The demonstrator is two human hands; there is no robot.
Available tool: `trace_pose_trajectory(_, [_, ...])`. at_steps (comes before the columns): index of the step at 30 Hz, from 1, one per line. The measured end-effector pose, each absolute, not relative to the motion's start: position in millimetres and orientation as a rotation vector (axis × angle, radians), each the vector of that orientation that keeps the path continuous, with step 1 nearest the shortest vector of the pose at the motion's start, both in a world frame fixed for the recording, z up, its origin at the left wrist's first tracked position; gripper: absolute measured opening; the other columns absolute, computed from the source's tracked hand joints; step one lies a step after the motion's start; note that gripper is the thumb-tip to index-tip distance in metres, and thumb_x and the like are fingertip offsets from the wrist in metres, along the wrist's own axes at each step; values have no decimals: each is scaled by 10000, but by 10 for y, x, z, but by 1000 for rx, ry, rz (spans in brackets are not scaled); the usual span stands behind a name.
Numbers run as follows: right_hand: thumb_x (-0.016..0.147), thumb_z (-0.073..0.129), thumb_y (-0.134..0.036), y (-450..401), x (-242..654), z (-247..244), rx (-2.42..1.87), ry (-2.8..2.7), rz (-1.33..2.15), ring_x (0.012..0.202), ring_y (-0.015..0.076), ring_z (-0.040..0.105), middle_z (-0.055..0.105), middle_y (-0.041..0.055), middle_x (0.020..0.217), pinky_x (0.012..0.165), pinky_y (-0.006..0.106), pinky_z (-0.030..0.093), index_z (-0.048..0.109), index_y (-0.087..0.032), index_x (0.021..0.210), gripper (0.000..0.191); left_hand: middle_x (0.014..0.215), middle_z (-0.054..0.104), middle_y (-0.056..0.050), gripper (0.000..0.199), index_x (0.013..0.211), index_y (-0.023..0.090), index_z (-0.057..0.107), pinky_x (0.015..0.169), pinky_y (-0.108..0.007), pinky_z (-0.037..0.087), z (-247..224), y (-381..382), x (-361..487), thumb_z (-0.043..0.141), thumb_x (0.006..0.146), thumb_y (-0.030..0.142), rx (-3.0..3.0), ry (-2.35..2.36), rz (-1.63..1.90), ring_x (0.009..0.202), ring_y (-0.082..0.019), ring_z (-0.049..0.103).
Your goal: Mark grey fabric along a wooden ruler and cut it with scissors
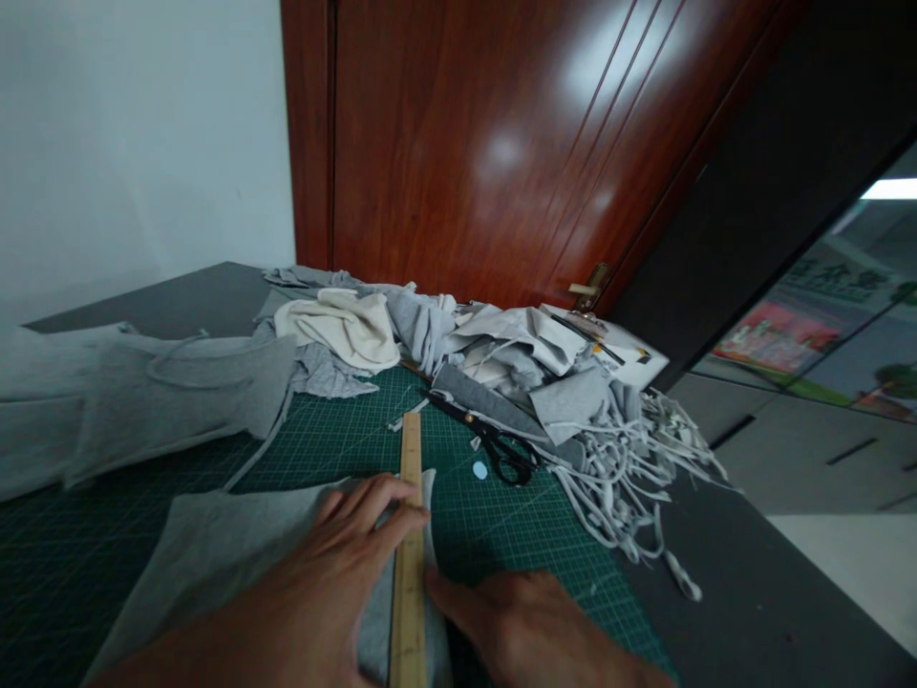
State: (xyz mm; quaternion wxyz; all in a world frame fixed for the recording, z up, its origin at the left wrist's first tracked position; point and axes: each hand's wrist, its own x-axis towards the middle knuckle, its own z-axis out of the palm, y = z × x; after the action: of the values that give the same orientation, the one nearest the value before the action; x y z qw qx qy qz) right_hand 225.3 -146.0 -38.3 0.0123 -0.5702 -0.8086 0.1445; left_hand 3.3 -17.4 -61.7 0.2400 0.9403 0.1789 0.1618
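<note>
A wooden ruler [410,564] lies lengthwise over the right edge of a grey fabric piece [215,545] on the green cutting mat [494,526]. My left hand [344,554] rests on the fabric with its fingers spread, the fingertips pressing on the ruler. At the ruler's right side is my right hand [516,621], its thumb or a finger reaching to the fabric edge; its other fingers are curled under and hidden. Black scissors [494,441] lie beyond the hands, near a small pale disc [479,470].
Grey fabric [179,392] stretches across the mat's left. Behind are a cream cloth [344,325], piled grey scraps [516,344], a white box [630,354] and tangled fabric strips [616,487]. A reddish wooden door [458,143] stands beyond the table.
</note>
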Motion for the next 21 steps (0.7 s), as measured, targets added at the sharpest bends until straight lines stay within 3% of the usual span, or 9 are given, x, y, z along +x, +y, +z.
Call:
trace_pose_trajectory(5, [906, 801, -503, -1467, 2267, -407, -1767, -2553, 362, 474, 234, 695, 835, 63, 738, 402, 317, 206, 640, -176, 1515, 709, 1590, 505, -80, 1162, 1549, 375, 515, 1208, -540, 450, -668, -144, 13, 994, 529, 657, 2573, 437, 515, 1434, -416, 506])
trace_pose_trajectory(11, [926, 768, -526, -1449, 2244, -366, -1793, -2596, 368, 477, 247, 702, 851, 102, 773, 406, 318, 180, 608, -154, 1563, 755, 1582, 518, -83, 1127, 1528, 362, 544, 1228, -565, 429, -642, -153, 36, 980, 538, 682, 2578, 466, 507, 1428, -421, 510])
trace_pose_trajectory(16, [872, 819, -415, -1454, 2258, -396, -1830, -2562, 399, 439, 228, 666, 801, 65, 671, 399, 308, 206, 597, -174, 1576, 777, 1567, 535, -93, 1122, 1532, 354, 532, 1235, -578, 416, -602, -164, 41, 974, 558, 693, 2587, 443, 482, 1427, -422, 515])
trace_pose_trajectory(21, [870, 801, -281, -1462, 2255, -458, -1774, -2504, 388, 416, 197, 600, 733, 21, 614, 390, 290, 251, 671, -178, 1475, 627, 1538, 554, -116, 1090, 1505, 335, 553, 1212, -581, 434, -565, -164, 57, 940, 578, 758, 2576, 448, 469, 1398, -415, 529])
